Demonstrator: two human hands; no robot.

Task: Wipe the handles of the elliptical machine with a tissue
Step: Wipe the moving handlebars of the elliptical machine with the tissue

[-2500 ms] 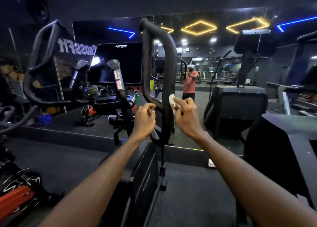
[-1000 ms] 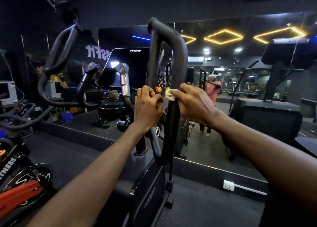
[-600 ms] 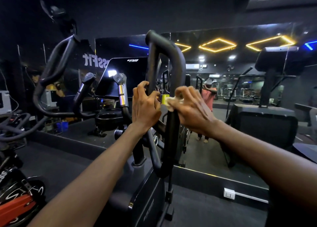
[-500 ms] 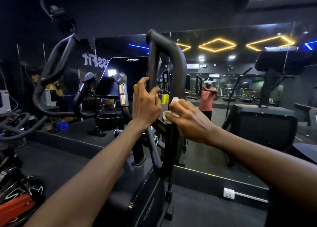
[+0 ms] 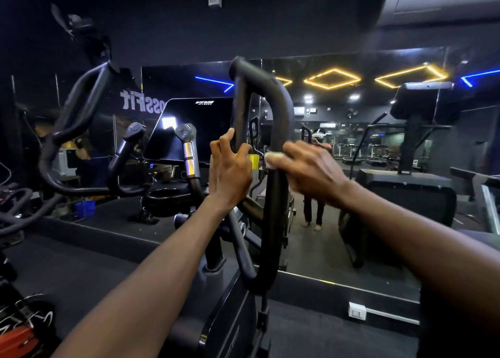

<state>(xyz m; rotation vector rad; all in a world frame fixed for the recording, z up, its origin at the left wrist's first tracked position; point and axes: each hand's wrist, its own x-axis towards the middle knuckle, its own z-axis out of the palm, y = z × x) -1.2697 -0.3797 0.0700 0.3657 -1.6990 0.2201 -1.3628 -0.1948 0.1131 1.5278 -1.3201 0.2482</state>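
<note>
The elliptical's black looped right handle (image 5: 273, 222) rises in the middle of the view. My left hand (image 5: 230, 174) grips its inner upright bar. My right hand (image 5: 308, 172) is wrapped round the outer bar and presses a white tissue (image 5: 273, 157) against it; only a corner of the tissue shows under my fingers. The looped left handle (image 5: 73, 119) curves up at the left. Two short grips with silver sensor bands (image 5: 189, 157) stand below the dark console screen (image 5: 194, 128).
A wall mirror (image 5: 351, 141) ahead reflects the gym, ceiling lights and a person standing. Another black machine (image 5: 411, 190) stands at the right. A spin bike with red trim (image 5: 19, 330) sits at the lower left. A white wall socket (image 5: 357, 310) is below the mirror.
My right hand with the tissue slid up the outer bar, dipped half a second ago, and has risen again. My left hand shifted up the inner bar. The view tilted upward.
</note>
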